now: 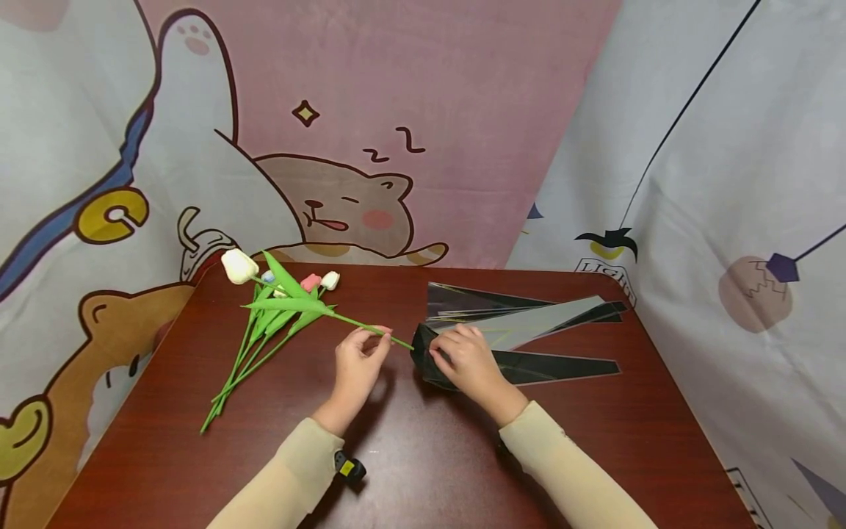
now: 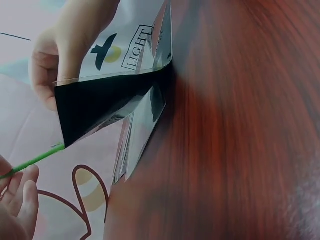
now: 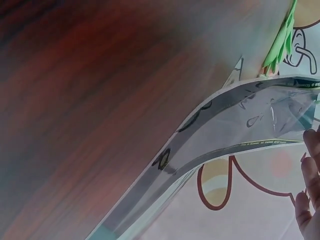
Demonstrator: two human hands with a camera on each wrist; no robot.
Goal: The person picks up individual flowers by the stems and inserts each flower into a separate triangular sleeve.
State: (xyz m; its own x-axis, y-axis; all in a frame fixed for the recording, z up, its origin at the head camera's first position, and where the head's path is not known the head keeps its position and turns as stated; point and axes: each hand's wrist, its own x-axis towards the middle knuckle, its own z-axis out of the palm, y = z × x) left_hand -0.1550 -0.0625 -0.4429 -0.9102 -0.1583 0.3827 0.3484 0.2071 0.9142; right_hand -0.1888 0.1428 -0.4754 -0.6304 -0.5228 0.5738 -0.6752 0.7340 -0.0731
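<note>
My left hand [image 1: 359,367] pinches the green stem of a white tulip [image 1: 239,266] between thumb and fingers; its bloom points to the far left. The stem's lower end meets the mouth of a black-and-clear plastic flower sleeve [image 1: 424,364]. My right hand [image 1: 469,364] grips that sleeve near its wide mouth, and the narrow end stretches off to the right. In the left wrist view the sleeve [image 2: 95,107] gapes open, with the green stem [image 2: 37,159] right at its edge. The right wrist view shows the sleeve's clear side [image 3: 225,125] beside my right fingers [image 3: 311,150].
More flat sleeves [image 1: 542,323] lie stacked behind the held one, on the right of the brown table [image 1: 423,470]. Several tulips with white, pink and blue blooms lie bunched at the left, their stems [image 1: 244,375] toward the near edge. A cartoon-printed cloth [image 1: 423,88] hangs behind.
</note>
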